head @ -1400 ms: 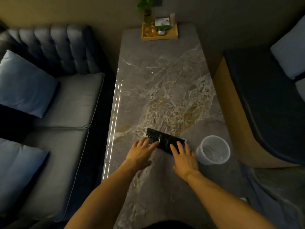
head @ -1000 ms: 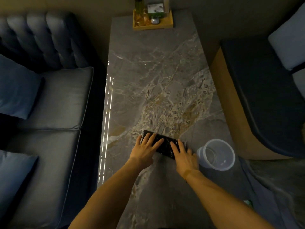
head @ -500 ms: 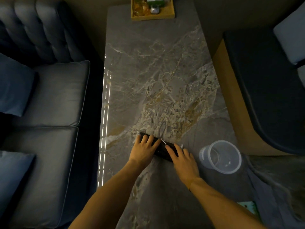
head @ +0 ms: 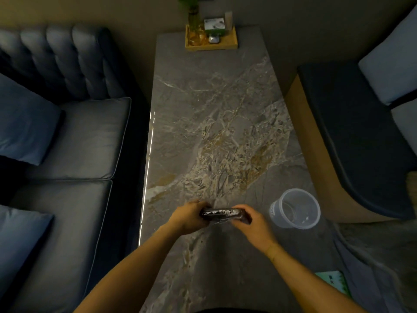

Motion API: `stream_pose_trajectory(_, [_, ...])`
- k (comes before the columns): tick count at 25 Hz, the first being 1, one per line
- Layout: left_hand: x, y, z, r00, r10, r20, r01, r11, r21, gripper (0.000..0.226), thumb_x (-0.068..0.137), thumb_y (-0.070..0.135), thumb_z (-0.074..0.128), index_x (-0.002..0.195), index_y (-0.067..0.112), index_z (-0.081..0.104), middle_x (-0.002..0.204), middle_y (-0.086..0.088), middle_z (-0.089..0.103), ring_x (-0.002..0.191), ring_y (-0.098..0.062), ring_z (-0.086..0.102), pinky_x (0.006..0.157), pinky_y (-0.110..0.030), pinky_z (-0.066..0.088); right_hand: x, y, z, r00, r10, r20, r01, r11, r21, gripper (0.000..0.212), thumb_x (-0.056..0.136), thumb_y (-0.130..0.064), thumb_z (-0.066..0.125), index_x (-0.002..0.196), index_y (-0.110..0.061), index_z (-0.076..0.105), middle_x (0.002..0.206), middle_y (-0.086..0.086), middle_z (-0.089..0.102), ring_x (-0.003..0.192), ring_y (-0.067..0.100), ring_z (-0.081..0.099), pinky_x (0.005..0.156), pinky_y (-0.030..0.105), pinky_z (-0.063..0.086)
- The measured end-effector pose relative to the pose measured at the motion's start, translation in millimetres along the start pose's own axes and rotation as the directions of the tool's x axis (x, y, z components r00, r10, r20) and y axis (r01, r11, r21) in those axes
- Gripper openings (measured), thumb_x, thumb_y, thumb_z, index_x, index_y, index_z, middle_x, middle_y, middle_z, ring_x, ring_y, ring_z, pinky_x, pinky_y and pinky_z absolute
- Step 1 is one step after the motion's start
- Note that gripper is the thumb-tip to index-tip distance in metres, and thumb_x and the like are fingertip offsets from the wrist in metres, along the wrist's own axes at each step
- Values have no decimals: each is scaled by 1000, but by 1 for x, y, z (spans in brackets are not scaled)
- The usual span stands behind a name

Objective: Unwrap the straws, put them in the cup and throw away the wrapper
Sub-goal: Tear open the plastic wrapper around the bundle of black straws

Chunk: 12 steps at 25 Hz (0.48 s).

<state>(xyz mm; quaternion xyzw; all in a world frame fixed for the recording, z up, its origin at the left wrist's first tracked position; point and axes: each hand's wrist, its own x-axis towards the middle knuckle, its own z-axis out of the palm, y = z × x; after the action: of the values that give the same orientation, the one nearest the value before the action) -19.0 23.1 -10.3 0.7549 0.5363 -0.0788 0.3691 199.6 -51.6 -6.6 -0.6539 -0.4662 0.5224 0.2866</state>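
A dark pack of straws in a shiny clear wrapper [head: 220,213] is held just above the marble table [head: 203,109], near its front. My left hand [head: 189,216] grips the pack's left end and my right hand [head: 250,222] grips its right end, both with fingers curled around it. The straws inside are hard to make out. A clear plastic cup [head: 295,208] stands upright and empty on the table, just right of my right hand.
A wooden tray [head: 211,42] with a plant, a small box and other items sits at the table's far end. A dark blue sofa [head: 67,143] runs along the left, a bench seat [head: 352,132] along the right. A green-and-white object [head: 334,281] lies low right.
Both hands were flat on the pack as it lay on the table. They have now closed around its ends and lifted it, turning it on edge. The cup has stayed put.
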Motion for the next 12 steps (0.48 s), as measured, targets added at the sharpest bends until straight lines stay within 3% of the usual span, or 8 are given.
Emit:
stream_pose_trajectory(2, [-16, 3, -3, 997, -24, 69, 45, 946, -322, 30, 77, 24, 72, 106, 24, 64, 98, -4, 69, 88, -23, 66, 78, -40, 53, -10, -14, -3, 998, 8, -59, 0, 991, 135, 21, 79, -16, 77, 91, -30, 67, 90, -8, 72, 85, 3, 67, 71, 11, 52])
stream_pose_trajectory(4, [-33, 7, -3, 990, -42, 135, 108, 843, -527, 24, 81, 13, 70, 104, 17, 66, 93, -7, 69, 84, -22, 66, 82, -43, 55, -20, -27, -2, 995, 1, -100, 20, 978, 206, 14, 78, -21, 78, 87, -28, 70, 87, -6, 75, 80, 2, 68, 70, 17, 53])
stream_pose_trajectory(7, [-60, 16, -2, 984, -16, 176, 128, 750, -649, 36, 84, 18, 66, 119, 18, 62, 113, -10, 70, 103, -24, 67, 97, -41, 52, -31, -44, 2, 996, 6, -88, 20, 957, 290, 19, 76, -17, 80, 90, -24, 70, 88, -7, 76, 81, 3, 70, 73, 19, 56])
stream_pose_trajectory(10, [-87, 29, -7, 990, 64, 127, 61, 614, -787, 61, 78, 30, 73, 134, 30, 49, 122, -4, 66, 106, -17, 68, 93, -33, 55, -43, -58, 11, 1000, 3, -25, 4, 961, 278, 26, 74, -13, 81, 97, -12, 70, 88, 1, 75, 79, 8, 69, 73, 20, 56])
stream_pose_trajectory(12, [-99, 36, -11, 996, 85, 29, -25, 572, -820, 62, 78, 26, 79, 132, 31, 50, 118, -2, 68, 102, -16, 70, 88, -32, 58, -51, -64, 18, 1000, 6, 0, -5, 970, 241, 34, 71, -14, 83, 102, -10, 69, 92, 7, 76, 82, 13, 70, 77, 26, 57])
